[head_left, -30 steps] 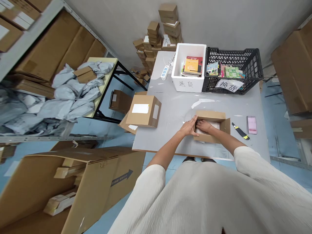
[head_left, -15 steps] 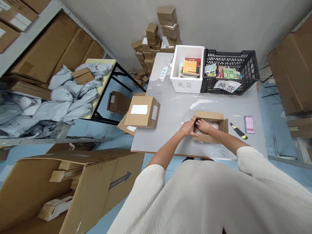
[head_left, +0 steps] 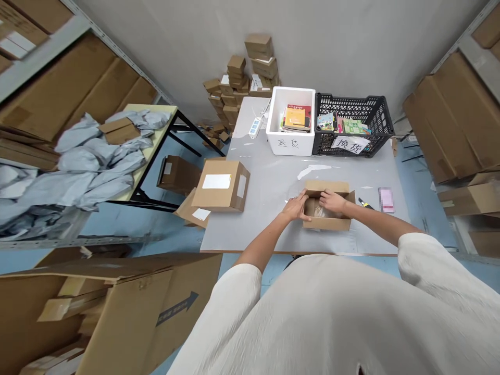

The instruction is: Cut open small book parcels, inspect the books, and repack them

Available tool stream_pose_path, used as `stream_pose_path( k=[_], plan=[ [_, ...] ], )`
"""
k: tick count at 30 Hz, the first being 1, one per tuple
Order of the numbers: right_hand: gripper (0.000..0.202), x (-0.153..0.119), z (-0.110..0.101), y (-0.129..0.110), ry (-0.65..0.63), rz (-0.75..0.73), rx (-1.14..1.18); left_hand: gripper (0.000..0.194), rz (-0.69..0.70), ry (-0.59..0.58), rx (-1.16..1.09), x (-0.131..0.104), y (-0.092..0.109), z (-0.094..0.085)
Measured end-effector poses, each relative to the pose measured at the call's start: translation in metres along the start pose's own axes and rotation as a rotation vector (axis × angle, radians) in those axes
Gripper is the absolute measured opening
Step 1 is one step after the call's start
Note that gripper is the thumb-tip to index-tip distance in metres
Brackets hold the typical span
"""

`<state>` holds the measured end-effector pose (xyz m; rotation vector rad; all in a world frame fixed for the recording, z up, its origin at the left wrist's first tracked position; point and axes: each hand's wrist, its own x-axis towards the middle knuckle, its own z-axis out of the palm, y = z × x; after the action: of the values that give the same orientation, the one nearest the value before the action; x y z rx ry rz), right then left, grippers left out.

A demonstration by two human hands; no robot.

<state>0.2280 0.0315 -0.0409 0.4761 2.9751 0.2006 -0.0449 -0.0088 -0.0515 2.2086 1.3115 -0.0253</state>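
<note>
An open cardboard box [head_left: 327, 224] rests on the grey-covered table, its flaps standing up. My left hand [head_left: 296, 207] grips the box's left end, thumb along the near corner and fingers at the far one. My right hand [head_left: 332, 202] reaches into the box from the right, fingers bent together around a piece of clear, crinkled plastic [head_left: 321, 212]. What lies beneath the plastic is hard to make out. A utility knife [head_left: 365, 203] lies right of the box, partly hidden by my right forearm. Beside it is a pink slip [head_left: 386, 200].
At the back of the table [head_left: 265, 229] stand a white bin [head_left: 291, 144] and a black crate [head_left: 353, 151], both holding books. A closed carton [head_left: 216, 196] sits at the left edge, and a power strip [head_left: 255, 127] behind. Grey parcels [head_left: 78, 182] cover a side table.
My right hand has drawn back from the box's left end toward its middle, with clear plastic showing at the fingers. My left hand stays on the left end. The camera view has shifted.
</note>
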Motion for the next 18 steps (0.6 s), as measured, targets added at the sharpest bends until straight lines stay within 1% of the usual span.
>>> stream_pose_path(
  k=[2, 3, 5, 10, 13, 15, 18],
  plan=[
    [0.024, -0.011, -0.010, 0.002, 0.011, 0.005, -0.027, 0.090, 0.011, -0.021, 0.036, -0.001, 0.001, -0.003],
    [0.024, -0.016, -0.015, 0.003, 0.018, 0.013, -0.029, 0.080, 0.016, -0.028, 0.048, -0.002, 0.002, -0.004],
    [0.026, -0.026, -0.023, 0.005, 0.024, 0.037, -0.007, 0.072, 0.026, -0.031, 0.054, -0.002, 0.002, -0.005],
    [0.035, -0.046, -0.038, 0.008, -0.010, 0.174, 0.209, 0.074, 0.063, -0.003, 0.005, 0.002, 0.007, -0.001],
    [0.037, -0.058, -0.042, 0.011, 0.002, 0.264, 0.346, 0.067, 0.069, 0.001, -0.004, 0.005, 0.014, 0.001],
    [0.038, -0.065, -0.044, 0.012, 0.016, 0.300, 0.385, 0.063, 0.069, 0.010, -0.008, 0.006, 0.018, 0.000],
    [0.040, -0.072, -0.044, 0.009, 0.040, 0.337, 0.393, 0.063, 0.075, 0.019, 0.014, 0.004, 0.022, -0.003]
  ],
)
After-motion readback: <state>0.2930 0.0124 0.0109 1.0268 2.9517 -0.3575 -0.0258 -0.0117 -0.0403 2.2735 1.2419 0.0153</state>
